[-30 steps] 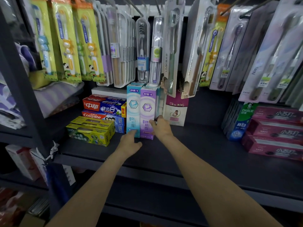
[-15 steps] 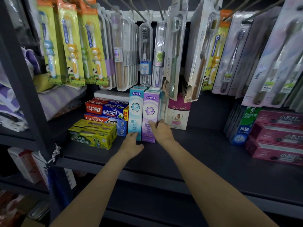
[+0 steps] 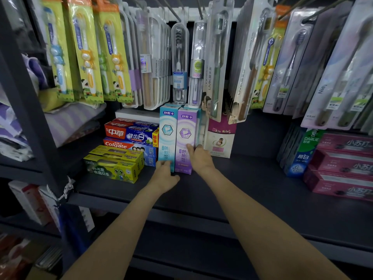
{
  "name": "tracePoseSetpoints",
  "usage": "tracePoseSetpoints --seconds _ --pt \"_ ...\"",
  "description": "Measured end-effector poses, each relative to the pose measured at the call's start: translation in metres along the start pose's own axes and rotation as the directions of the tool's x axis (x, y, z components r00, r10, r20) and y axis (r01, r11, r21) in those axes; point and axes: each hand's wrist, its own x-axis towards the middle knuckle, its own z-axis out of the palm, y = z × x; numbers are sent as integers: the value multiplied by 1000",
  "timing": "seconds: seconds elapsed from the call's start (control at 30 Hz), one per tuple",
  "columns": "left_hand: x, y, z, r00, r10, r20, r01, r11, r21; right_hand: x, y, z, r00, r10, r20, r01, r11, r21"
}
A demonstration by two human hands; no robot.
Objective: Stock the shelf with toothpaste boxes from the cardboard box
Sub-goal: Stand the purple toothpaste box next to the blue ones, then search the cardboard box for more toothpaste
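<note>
left hand (image 3: 164,174) moved up to touch blue box (image 3: 167,136) base, right hand (image 3: 198,158) shifted slightly along purple box (image 3: 184,138)

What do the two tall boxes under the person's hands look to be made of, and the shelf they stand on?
The teal box and the purple box look like thin printed cardboard with a slightly glossy finish: sharp folded edges, flat printed faces, a faint sheen. The shelf looks like dark painted metal or coated board, matte, with only soft reflections; the picture does not settle which.
</note>
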Motion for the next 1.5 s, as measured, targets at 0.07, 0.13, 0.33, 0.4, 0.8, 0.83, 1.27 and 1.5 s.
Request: tracePoseSetpoints --seconds 0.07,0.13,0.33,0.4,0.8,0.83,1.27,1.5 --pt "-1 0 0 1000 -1 8 1 1000 4 0 2 0 1000 -1 7 1 1000 6" --pt "-3 1 0 1000 -6 17 6 1000 1 0 3 1 1000 -2 11 2 1000 7" --pt "-7 -2 0 1000 11 -15 -12 1000 -9 0 6 1 1000 -8 2 8 1000 1" --pt "-14 -5 4 995 45 -92 -48 998 -31 -9 10 -2 999 -32 -21 32 999 -11" --pt "-171 -49 153 882 469 40 -456 873 -171 -224 181 -13 806 -575 138 591 790 -165" --pt "-179 -61 174 894 420 156 -399 905 -147 -236 210 -1 843 -483 237 528 828 -191" --pt "-212 -147 261 759 -102 643 23 991 129 -282 450 144 569 735 369 -678 673 -295" --pt "-224 -182 272 742 -199 640 102 977 186 -277 439 159 539 806 242 -796 582 -166"
